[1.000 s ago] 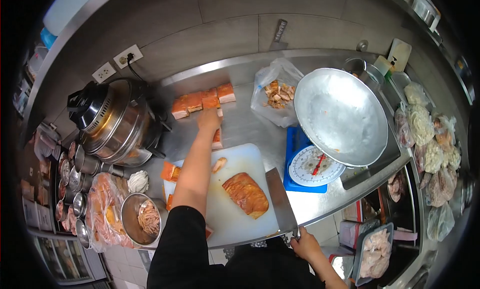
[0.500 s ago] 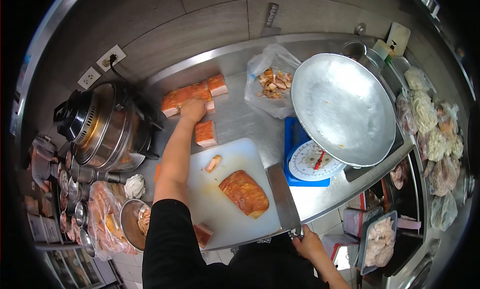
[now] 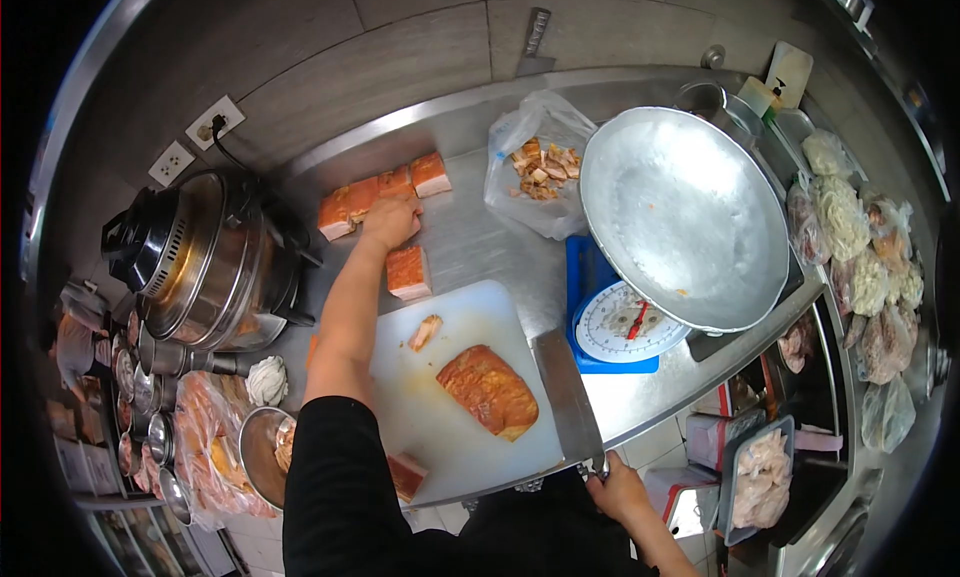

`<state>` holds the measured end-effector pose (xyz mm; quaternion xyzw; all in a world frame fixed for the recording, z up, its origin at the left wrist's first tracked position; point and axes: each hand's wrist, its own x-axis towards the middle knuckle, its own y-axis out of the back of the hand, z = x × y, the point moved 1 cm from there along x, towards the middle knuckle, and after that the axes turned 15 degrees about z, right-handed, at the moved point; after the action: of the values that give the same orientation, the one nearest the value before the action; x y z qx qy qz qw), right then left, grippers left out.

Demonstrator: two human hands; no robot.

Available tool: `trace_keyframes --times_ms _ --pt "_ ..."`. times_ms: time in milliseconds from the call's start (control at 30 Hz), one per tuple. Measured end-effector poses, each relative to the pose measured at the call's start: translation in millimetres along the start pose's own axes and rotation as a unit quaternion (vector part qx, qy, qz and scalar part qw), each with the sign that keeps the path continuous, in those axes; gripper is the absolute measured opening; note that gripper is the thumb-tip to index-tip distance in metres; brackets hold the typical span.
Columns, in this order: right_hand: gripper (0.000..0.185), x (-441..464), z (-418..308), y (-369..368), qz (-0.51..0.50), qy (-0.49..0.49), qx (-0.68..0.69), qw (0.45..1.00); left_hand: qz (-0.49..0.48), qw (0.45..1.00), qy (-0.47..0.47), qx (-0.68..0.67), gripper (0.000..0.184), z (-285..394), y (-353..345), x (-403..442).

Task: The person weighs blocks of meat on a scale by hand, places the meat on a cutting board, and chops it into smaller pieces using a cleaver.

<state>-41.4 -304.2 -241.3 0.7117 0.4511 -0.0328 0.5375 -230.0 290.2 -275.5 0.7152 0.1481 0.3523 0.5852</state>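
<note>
My left hand point(image 3: 391, 221) reaches across to a row of skin-on pork blocks point(image 3: 345, 205) at the back of the steel counter. Its curled fingers are on one pork block point(image 3: 398, 183) in that row; the fingertips are partly hidden. Another pork block point(image 3: 408, 271) sits apart, just nearer than the hand. My right hand point(image 3: 617, 487) grips the handle of a cleaver point(image 3: 566, 397), its wide blade flat along the right edge of the white cutting board point(image 3: 470, 312). On the board lie a large browned pork slab point(image 3: 488, 392), a small scrap point(image 3: 425, 332) and a pork piece point(image 3: 405, 475) near my sleeve.
A blue dial scale point(image 3: 625, 322) with a big metal pan point(image 3: 685, 217) stands on the right. Behind is a plastic bag of chopped meat point(image 3: 545, 167). A round countertop oven point(image 3: 210, 257) and a metal bowl point(image 3: 262, 457) are on the left. Bagged food point(image 3: 845, 222) lies far right.
My left hand has shifted very slightly right along the row of pork blocks. The view has tilted a little. My right hand and the cleaver stay in place.
</note>
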Motion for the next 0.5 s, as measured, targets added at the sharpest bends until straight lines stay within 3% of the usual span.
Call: trace_keyframes --times_ms 133,333,500 --pt "0.057 1.0 3.3 -2.1 -0.012 -0.013 -0.001 1.000 0.095 0.995 0.002 -0.015 0.028 -2.6 2.9 -3.8" --pt "0.056 -2.1 1.2 -0.8 -0.005 -0.016 0.019 1.000 0.043 0.998 0.029 -0.025 0.036 -3.4 -0.8 -10.4" --pt "0.056 0.2 4.6 -3.0 -0.007 -0.018 0.019 1.000 0.055 0.997 0.045 -0.003 0.030 0.8 7.2 -12.4"
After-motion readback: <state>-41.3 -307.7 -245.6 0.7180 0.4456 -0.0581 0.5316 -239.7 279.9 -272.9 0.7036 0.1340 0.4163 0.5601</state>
